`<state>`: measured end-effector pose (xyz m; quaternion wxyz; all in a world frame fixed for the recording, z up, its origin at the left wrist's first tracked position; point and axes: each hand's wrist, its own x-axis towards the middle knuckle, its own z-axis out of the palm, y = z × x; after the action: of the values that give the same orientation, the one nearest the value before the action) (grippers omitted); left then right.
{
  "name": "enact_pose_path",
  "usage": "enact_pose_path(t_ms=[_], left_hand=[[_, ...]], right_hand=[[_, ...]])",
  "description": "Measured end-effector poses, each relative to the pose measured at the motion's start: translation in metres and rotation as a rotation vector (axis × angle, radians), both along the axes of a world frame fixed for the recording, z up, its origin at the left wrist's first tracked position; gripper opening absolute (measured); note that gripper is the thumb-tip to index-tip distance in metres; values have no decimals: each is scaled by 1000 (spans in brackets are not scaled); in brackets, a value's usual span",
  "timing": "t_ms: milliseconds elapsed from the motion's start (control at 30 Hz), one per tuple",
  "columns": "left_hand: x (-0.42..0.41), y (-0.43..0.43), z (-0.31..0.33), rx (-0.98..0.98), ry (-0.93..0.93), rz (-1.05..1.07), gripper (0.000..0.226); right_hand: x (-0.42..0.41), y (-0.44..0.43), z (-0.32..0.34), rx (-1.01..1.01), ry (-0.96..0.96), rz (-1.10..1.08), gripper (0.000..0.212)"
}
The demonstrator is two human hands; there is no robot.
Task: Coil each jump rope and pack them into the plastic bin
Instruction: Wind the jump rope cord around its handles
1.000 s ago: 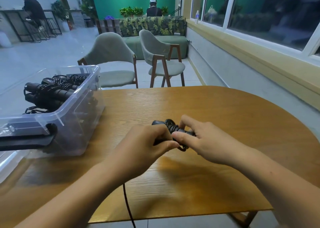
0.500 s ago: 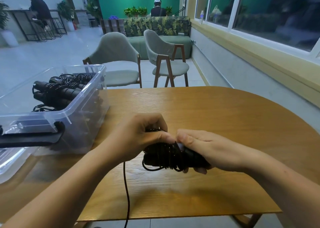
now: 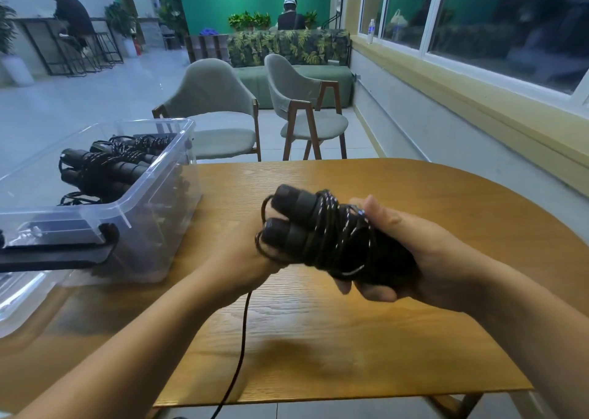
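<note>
A black jump rope (image 3: pixel 322 230) is wound into a bundle around its two handles, whose ends point left. My right hand (image 3: pixel 414 253) grips the bundle from the right, above the wooden table (image 3: pixel 350 339). My left hand (image 3: pixel 242 262) is against the handle ends with its back to the camera; its fingers are hidden behind the bundle. A loose cord tail (image 3: pixel 242 332) runs down from under that hand and over the table's front edge. The clear plastic bin (image 3: pixel 153 214) stands at the left with several coiled black ropes (image 3: pixel 108 170) inside.
A black latch handle (image 3: pixel 54 253) and a clear lid (image 3: pixel 19 297) sit at the near left by the bin. Two grey chairs (image 3: pixel 216 106) (image 3: pixel 306 106) stand beyond the table's far edge. A wall with windows runs along the right.
Both hands have lifted the bundle off the table and turned it so the handle ends face left. My right hand now wraps the bundle from the right side.
</note>
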<state>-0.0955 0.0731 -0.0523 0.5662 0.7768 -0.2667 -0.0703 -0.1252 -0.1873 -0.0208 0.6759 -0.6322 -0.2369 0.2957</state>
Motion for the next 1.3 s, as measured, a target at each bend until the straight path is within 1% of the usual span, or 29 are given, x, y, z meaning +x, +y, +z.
enact_pose_path(t_ms=[67, 133, 167, 300, 367, 467, 600, 667, 767, 867, 933, 1133, 1300], left_hand=[[-2, -10, -3, -17, 46, 1, 24], [-6, -19, -3, -29, 76, 18, 39], [-9, -23, -2, -15, 83, 24, 42], [-13, -28, -9, 72, 24, -10, 32], [-13, -31, -13, 113, 12, 17, 24], [-15, -34, -16, 236, -68, 45, 15], [-19, -36, -17, 355, -116, 51, 17], [-22, -37, -17, 409, -137, 46, 19], [-25, -38, -19, 482, -162, 20, 18], [-24, -39, -18, 573, -204, 8, 17], [-24, -38, -18, 637, -246, -2, 19], [-29, -35, -21, 767, -383, -30, 21], [-25, -29, -14, 697, -432, -45, 19]], right_hand=[[0, 0, 0, 34, 12, -77, 67], [-1, 1, 0, 54, 21, -135, 66], [-1, 2, 0, 67, 22, -158, 65], [5, 0, 0, 115, -10, -248, 63], [8, -2, -1, 97, -39, -300, 63], [11, -4, -3, 41, -78, -378, 61], [12, -5, -5, -24, -119, -445, 44], [12, -5, -5, -105, -176, -483, 34], [12, -3, -5, -297, -301, -520, 28], [14, -3, -8, -530, -422, -495, 25], [16, -4, -11, -667, -465, -446, 24], [17, -3, -19, -923, -413, -284, 23], [14, -3, -18, -970, -367, -151, 21]])
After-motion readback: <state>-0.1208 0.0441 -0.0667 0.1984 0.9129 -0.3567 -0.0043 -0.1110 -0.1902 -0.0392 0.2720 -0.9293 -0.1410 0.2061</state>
